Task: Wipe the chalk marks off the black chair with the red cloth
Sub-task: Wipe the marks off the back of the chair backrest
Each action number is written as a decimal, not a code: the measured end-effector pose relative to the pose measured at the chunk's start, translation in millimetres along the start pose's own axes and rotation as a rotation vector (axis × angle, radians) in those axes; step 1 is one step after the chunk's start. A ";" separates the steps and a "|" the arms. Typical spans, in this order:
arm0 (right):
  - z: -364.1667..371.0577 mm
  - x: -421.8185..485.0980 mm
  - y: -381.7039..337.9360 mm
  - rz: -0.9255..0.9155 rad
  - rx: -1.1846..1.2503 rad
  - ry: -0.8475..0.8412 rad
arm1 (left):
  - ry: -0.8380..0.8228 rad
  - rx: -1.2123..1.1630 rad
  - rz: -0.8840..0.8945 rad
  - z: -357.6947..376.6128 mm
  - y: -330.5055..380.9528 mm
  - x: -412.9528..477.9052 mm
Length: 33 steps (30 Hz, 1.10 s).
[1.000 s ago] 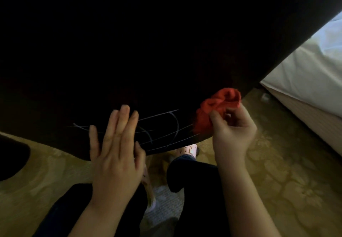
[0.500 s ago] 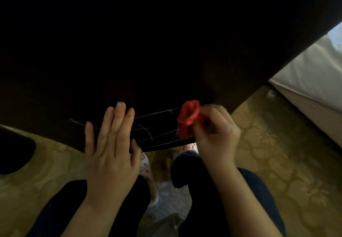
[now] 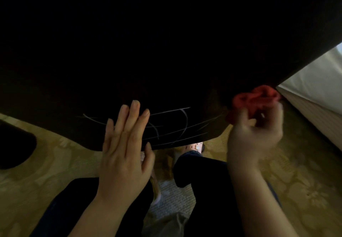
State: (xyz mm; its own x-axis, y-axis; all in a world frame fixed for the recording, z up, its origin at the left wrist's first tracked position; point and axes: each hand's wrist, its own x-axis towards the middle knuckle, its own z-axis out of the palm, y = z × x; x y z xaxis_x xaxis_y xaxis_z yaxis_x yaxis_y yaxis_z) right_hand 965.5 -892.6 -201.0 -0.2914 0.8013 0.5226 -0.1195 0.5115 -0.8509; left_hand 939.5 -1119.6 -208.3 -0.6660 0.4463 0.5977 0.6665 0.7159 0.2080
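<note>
Right hand [image 3: 255,140], gripping red cloth [image 3: 255,97], pulls back right of surviving chalk marks [image 3: 172,123]; flat-fingered left hand [image 3: 125,153] braces black chair [image 3: 166,51]

Blurred right hand [image 3: 256,136] (red cloth [image 3: 257,97] too)

Bunched red cloth [image 3: 255,99] beside black chair [image 3: 166,51], white chalk marks [image 3: 174,123] near its lower edge

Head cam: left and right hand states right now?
Left hand: open, fingers straight over the black chair, beside the chalk marks.
Right hand: holds the bunched red cloth; image blurred.
</note>
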 end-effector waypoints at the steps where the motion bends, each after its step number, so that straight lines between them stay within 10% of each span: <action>1: 5.6 -11.8 -5.9 -0.098 -0.013 -0.049 | -0.013 -0.024 -0.007 -0.4 0.1 -0.1; 8: 5.4 -14.0 -6.7 -0.306 -0.064 -0.144 | -0.069 -0.099 -0.048 -3.2 -3.6 -5.0; 15: -14.1 15.0 5.1 0.122 0.094 -0.022 | -0.089 -0.125 -0.059 -3.5 -1.0 -8.0; 33: -33.2 -6.3 15.8 0.305 -0.043 -0.135 | -0.080 -0.291 -0.168 -3.6 -2.0 -18.8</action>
State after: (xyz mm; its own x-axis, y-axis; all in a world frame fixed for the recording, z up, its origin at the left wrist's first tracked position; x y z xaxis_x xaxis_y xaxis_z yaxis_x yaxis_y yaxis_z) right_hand 997.0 -879.2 -216.0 -0.4307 0.8727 0.2300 0.0320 0.2694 -0.9625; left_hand 951.9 -1131.3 -217.2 -0.7913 0.3838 0.4759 0.6049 0.6049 0.5179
